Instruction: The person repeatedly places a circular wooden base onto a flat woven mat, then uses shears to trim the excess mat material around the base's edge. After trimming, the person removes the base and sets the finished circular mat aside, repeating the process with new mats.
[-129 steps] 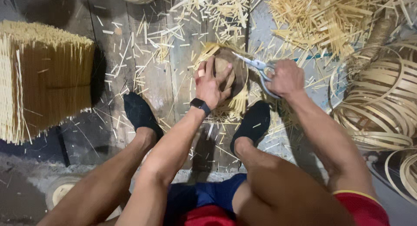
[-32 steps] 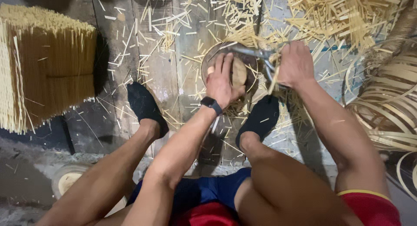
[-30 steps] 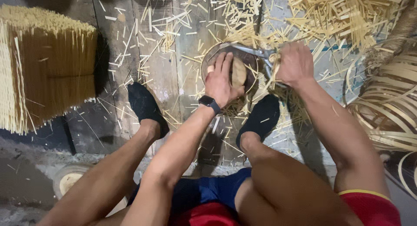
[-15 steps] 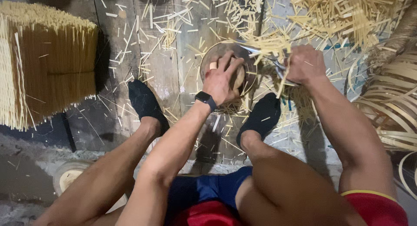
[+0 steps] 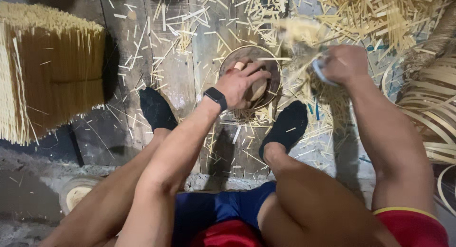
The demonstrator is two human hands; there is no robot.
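My left hand, with a black watch on its wrist, presses down on a tan bundle. The bundle stands on a round wooden block between my feet. My right hand is to the right of the block, closed around pale-blue-handled scissors. The blades are blurred. A smear of thin bamboo sticks flies just left of and above that hand.
A tall bundle of bamboo sticks stands at the left. Coiled bamboo strips lie at the right, and loose cut sticks litter the plank floor. My black-socked feet flank the block. A round disc lies lower left.
My right hand has swung away from the block to the right, blurring and scattering sticks. My left hand stays on the bundle, its fingers shifted slightly.
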